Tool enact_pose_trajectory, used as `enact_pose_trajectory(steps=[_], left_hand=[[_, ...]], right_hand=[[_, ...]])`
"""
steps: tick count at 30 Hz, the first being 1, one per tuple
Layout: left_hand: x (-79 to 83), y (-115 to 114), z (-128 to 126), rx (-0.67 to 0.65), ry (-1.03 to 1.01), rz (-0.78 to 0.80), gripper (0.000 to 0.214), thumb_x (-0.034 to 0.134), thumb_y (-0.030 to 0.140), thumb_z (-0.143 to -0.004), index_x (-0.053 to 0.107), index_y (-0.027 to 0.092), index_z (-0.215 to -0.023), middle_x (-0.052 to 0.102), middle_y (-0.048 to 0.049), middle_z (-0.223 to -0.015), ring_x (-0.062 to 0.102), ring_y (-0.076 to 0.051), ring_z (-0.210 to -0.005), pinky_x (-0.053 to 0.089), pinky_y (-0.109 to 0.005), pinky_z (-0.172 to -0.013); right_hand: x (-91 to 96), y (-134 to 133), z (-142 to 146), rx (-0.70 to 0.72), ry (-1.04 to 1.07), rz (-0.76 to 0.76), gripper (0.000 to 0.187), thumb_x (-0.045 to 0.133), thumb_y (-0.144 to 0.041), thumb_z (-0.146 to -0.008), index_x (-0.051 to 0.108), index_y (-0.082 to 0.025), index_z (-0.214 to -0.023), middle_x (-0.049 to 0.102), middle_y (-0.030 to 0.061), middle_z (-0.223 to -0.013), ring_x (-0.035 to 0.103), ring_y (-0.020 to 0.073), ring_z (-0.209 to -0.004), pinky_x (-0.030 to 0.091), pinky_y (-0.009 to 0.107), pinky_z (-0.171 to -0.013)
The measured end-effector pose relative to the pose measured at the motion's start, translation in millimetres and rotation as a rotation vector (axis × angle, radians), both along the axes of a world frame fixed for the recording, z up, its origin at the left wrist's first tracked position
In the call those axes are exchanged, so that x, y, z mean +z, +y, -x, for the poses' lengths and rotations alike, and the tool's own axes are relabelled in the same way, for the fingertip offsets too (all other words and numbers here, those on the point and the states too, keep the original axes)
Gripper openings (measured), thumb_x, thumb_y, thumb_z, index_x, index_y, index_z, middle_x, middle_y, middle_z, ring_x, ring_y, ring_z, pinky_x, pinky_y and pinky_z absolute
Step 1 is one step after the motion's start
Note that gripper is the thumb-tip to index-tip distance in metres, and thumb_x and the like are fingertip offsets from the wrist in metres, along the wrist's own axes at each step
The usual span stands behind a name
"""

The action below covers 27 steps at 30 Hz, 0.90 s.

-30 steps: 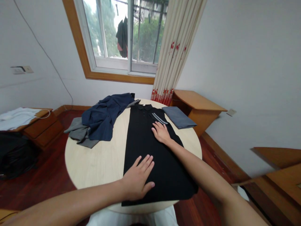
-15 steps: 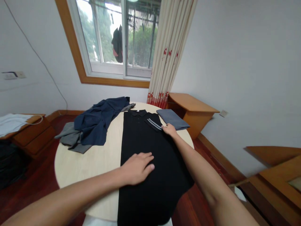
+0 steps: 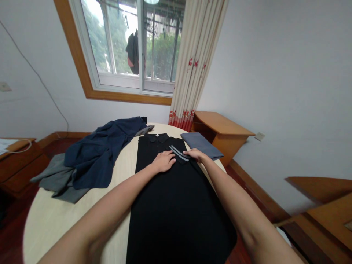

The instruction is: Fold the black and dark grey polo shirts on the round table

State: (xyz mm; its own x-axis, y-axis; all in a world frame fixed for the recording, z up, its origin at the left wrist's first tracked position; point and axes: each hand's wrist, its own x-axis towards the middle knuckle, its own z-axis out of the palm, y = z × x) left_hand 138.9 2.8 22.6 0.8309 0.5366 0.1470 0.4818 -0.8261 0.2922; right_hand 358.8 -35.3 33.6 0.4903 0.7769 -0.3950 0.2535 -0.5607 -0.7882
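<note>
A black polo shirt [image 3: 176,209] lies lengthwise on the round pale table, its collar [image 3: 156,137] at the far end and its lower part near me. One short sleeve [image 3: 179,153] with two grey stripes at the cuff is folded in across the chest. My left hand [image 3: 164,161] rests flat on the chest with fingers out, their tips at the left end of the striped cuff. At the cuff's right end, the fingers of my right hand [image 3: 194,154] are closed on the sleeve edge; the fingertips are partly hidden.
Navy and grey garments [image 3: 96,154] lie in a loose heap at the table's left. A folded grey-blue cloth [image 3: 202,145] sits at the right edge. Beyond stands a wooden desk [image 3: 225,126], beside the curtain [image 3: 198,62] and window. A wooden cabinet [image 3: 19,165] is at the left.
My left hand has slid up the shirt from its middle to the striped cuff. The right hand stays at the cuff's right end. The view has shifted slightly.
</note>
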Motion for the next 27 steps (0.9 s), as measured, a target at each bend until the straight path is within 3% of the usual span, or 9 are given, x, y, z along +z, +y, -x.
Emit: enact_pose_trajectory(steps=[5, 8, 11, 15, 18, 22, 24, 27], left_hand=[[-6.2, 11, -20, 0.018, -0.001, 0.004, 0.045, 0.033, 0.038, -0.1, 0.06, 0.018, -0.128, 0.052, -0.0125, -0.143, 0.046, -0.028, -0.131, 0.036, -0.051, -0.108], [-4.7, 18, -25, 0.058, -0.065, 0.107, 0.04, 0.036, 0.037, -0.099, 0.065, 0.019, -0.121, 0.056, -0.0121, -0.139, 0.048, -0.03, -0.127, 0.038, -0.053, -0.105], [-0.3, 26, -27, 0.157, -0.226, 0.356, 0.038, 0.037, 0.035, -0.099, 0.069, 0.016, -0.109, 0.065, -0.0113, -0.124, 0.056, -0.027, -0.12, 0.044, -0.044, -0.102], [2.1, 31, -26, 0.3, -0.462, 0.842, 0.053, 0.026, 0.044, -0.103, 0.062, 0.007, -0.116, 0.069, -0.0129, -0.098, 0.067, -0.016, -0.077, 0.056, -0.03, -0.073], [-0.9, 27, -24, 0.396, -0.552, 1.16, 0.051, 0.052, 0.038, -0.097, 0.045, 0.007, -0.137, 0.067, -0.0075, -0.087, 0.062, -0.01, -0.056, 0.056, -0.025, -0.059], [-6.0, 20, -26, 0.469, -0.535, 1.163, 0.077, 0.065, 0.017, -0.089, 0.02, 0.006, -0.15, 0.065, -0.0015, -0.07, 0.059, -0.009, -0.047, 0.053, -0.021, -0.051], [-7.4, 18, -28, 0.479, -0.523, 1.131, 0.077, 0.066, 0.011, -0.086, 0.021, 0.005, -0.149, 0.063, 0.0006, -0.063, 0.055, -0.008, -0.042, 0.048, -0.018, -0.046], [-8.5, 19, -31, 0.477, -0.521, 1.074, 0.066, 0.064, 0.008, -0.084, 0.033, 0.007, -0.143, 0.058, 0.0045, -0.055, 0.049, -0.006, -0.037, 0.042, -0.016, -0.043]], right_hand=[[0.6, 9, 1, 0.022, 0.056, -0.093, 0.021, 0.073, -0.027, -0.081, 0.07, -0.01, -0.093, 0.074, 0.0103, -0.087, 0.07, 0.0184, -0.072, 0.057, 0.026, -0.065], [7.4, 12, 13, 0.046, 0.095, -0.184, 0.038, 0.071, -0.016, -0.08, 0.065, -0.013, -0.118, 0.073, 0.008, -0.094, 0.069, 0.015, -0.076, 0.056, 0.022, -0.067], [13.2, 15, 32, 0.123, 0.103, -0.22, 0.064, 0.07, -0.013, -0.079, 0.05, -0.014, -0.139, 0.072, 0.0057, -0.087, 0.064, 0.0112, -0.063, 0.051, 0.018, -0.055], [13.8, 24, 51, 0.389, 0.162, -0.144, 0.064, 0.067, -0.016, -0.081, 0.048, -0.019, -0.142, 0.07, 0.0047, -0.085, 0.06, 0.0092, -0.055, 0.039, 0.015, -0.042], [9.6, 38, 51, 0.406, 0.109, -0.161, 0.058, 0.057, -0.009, -0.083, 0.051, -0.014, -0.14, 0.071, 0.0095, -0.095, 0.064, 0.0107, -0.062, 0.042, 0.016, -0.046], [2.1, 64, 35, 0.368, -0.297, -0.199, 0.05, 0.053, -0.007, -0.082, 0.06, -0.012, -0.131, 0.072, 0.0107, -0.108, 0.069, 0.0147, -0.073, 0.052, 0.021, -0.061], [-0.7, 77, 27, 0.395, -0.498, -0.236, 0.046, 0.054, -0.007, -0.081, 0.066, -0.014, -0.125, 0.071, 0.0092, -0.115, 0.07, 0.0182, -0.09, 0.054, 0.025, -0.079], [-2.6, 99, 20, 0.423, -0.628, -0.296, 0.043, 0.056, -0.01, -0.082, 0.068, -0.015, -0.122, 0.064, 0.0101, -0.129, 0.059, 0.022, -0.12, 0.044, 0.029, -0.104]])
